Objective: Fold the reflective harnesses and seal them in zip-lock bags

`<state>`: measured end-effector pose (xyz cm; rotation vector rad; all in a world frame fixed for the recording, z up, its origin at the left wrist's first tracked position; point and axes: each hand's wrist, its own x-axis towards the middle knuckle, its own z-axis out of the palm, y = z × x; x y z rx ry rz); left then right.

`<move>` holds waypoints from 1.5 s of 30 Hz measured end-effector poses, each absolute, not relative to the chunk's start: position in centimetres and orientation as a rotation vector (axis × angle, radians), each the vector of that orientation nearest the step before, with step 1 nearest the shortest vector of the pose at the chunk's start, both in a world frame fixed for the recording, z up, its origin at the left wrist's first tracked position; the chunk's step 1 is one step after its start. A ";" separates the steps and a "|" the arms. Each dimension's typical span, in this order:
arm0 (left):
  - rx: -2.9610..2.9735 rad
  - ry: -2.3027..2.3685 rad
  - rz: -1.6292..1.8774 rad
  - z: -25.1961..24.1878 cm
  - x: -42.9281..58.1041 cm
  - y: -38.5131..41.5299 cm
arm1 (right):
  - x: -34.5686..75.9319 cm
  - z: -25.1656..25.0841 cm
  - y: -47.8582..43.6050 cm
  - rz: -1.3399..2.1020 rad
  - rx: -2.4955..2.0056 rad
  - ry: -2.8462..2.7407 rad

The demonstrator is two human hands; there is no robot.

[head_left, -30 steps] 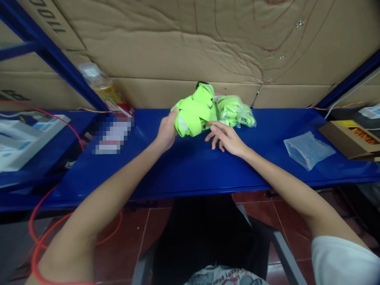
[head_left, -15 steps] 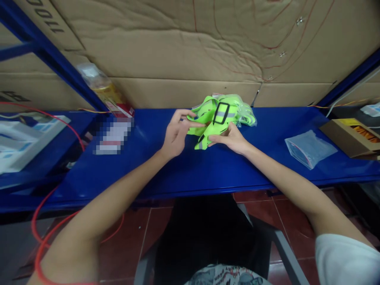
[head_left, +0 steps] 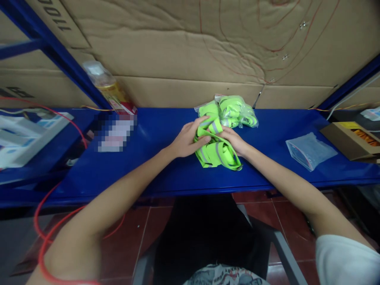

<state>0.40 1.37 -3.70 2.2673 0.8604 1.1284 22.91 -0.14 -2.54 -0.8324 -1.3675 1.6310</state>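
A neon-green reflective strap (head_left: 218, 154) with grey stripes lies bunched in loops between my two hands, over the blue table. My left hand (head_left: 190, 138) grips its left side, thumb in front and fingers behind. From the right, my right hand (head_left: 233, 138) holds the strap too; its fingertips are partly hidden by the green loops. Just behind the hands, more green straps in clear plastic bags (head_left: 237, 111) rest against the cardboard. The black buckle does not show now.
An open clear zip bag (head_left: 310, 151) lies to the right, beside a cardboard box (head_left: 341, 138) with orange contents. A bottle (head_left: 108, 87) stands at the back left. Red tubing (head_left: 40, 225) loops at the left. Cardboard (head_left: 166, 91) lines the back of the blue table (head_left: 151, 166).
The strap has come down toward me and been gathered into a looser bundle, its black buckle turned out of sight. My left hand has closed on it from the left.
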 end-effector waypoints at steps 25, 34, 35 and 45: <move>1.257 0.861 1.192 -1.5 0.0 1.6 | 23.2 -1.6 -1.5 -0.067 -0.585 -2.563; 1.319 1.099 1.741 -1.1 -3.8 5.5 | 25.4 -1.4 -0.8 -0.133 -0.594 -2.538; 1.378 1.144 1.764 -1.2 -4.1 5.8 | 25.3 -1.3 -0.9 -0.131 -0.587 -2.519; 1.621 1.469 1.813 -2.1 -7.4 8.1 | 24.9 -0.6 -1.7 0.086 -0.663 -2.475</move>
